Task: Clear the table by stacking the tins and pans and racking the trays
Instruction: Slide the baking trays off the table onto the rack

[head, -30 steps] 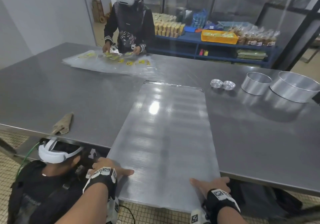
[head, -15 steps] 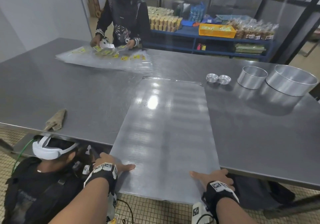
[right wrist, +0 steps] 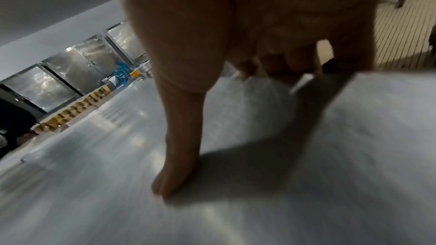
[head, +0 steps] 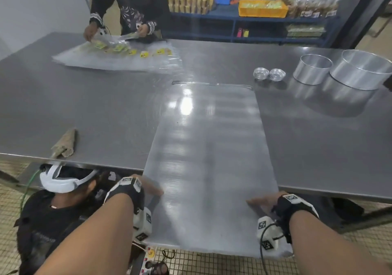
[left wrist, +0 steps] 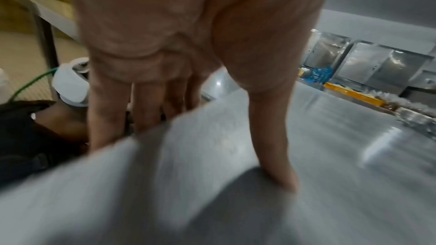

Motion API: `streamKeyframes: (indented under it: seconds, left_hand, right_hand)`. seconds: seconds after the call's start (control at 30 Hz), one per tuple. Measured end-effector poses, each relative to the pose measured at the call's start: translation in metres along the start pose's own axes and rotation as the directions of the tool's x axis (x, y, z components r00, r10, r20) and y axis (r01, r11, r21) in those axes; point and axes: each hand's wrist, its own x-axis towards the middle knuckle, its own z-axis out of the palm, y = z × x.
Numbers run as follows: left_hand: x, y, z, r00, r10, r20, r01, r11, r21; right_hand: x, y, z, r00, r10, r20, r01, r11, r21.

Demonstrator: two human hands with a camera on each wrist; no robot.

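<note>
A long flat metal tray [head: 210, 158] lies on the steel table [head: 95, 109], its near end overhanging the table's front edge. My left hand [head: 146, 188] grips the tray's left side, thumb on top [left wrist: 276, 156] and fingers under the edge. My right hand [head: 265, 201] grips the right side the same way, thumb pressed on the tray [right wrist: 179, 156]. At the far right stand two small fluted tins [head: 269, 74], a medium round pan [head: 312, 68] and a large round pan [head: 360, 68].
A person across the table handles yellow packets on a plastic sheet [head: 118, 59]. Another person with a white headset [head: 61, 180] crouches under the table's front edge at my left. A folded brown cloth [head: 64, 144] lies near that edge. Blue shelves [head: 250, 26] stand behind.
The tray has slid toward me, so more of it overhangs the front edge. Both hands keep their grip on its sides.
</note>
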Motion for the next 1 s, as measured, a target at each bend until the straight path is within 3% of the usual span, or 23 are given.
streamKeyframes:
  seconds: [0.07,0.17,0.23,0.37,0.4,0.53,0.63,0.7,0.83,1.0]
  left_hand:
    - [-0.007,0.001,-0.009,0.999,0.04,0.023,-0.039,0.999,-0.031]
    - [0.012,0.003,-0.001,0.993,0.076,-0.092,-0.085,0.991,-0.107]
    - [0.021,0.0,0.004,0.991,0.068,-0.112,-0.079,0.992,-0.099]
    - [0.027,-0.016,-0.006,1.0,0.006,-0.026,-0.01,0.987,-0.157]
    - [0.026,-0.018,-0.01,1.0,-0.012,0.01,0.013,0.989,-0.149]
    - [0.033,-0.013,-0.01,0.994,0.084,-0.072,-0.102,0.945,-0.311]
    - [0.031,-0.005,-0.005,0.988,0.091,-0.123,-0.123,0.95,-0.288]
    - [0.034,-0.003,-0.002,0.987,0.088,-0.136,-0.125,0.95,-0.286]
    - [0.033,-0.005,-0.007,0.992,0.091,-0.085,-0.11,0.959,-0.262]
    - [0.032,0.0,-0.008,0.99,0.103,-0.096,-0.12,0.973,-0.198]
  right_hand:
    - [-0.006,-0.001,-0.005,0.998,0.006,0.057,-0.005,1.0,-0.026]
    - [-0.001,-0.004,-0.002,0.986,-0.123,-0.109,0.123,0.992,-0.011]
    - [0.003,0.003,-0.002,0.984,-0.111,-0.14,0.122,0.99,0.066]
    - [0.002,0.013,-0.011,0.992,-0.007,0.126,-0.004,0.996,0.084]
    - [0.006,0.012,-0.012,0.991,-0.004,0.13,-0.008,0.996,0.093]
    - [0.003,0.002,-0.005,0.986,-0.044,-0.158,0.084,0.963,0.257]
    - [0.004,0.0,0.008,0.968,-0.017,-0.251,0.111,0.925,0.364]
    - [0.001,0.0,0.011,0.965,0.042,-0.257,0.066,0.915,0.397]
    - [-0.018,-0.002,0.009,0.978,0.157,-0.138,-0.088,0.907,0.413]
    - [-0.044,0.005,0.009,0.962,0.178,-0.208,-0.057,0.873,0.484]
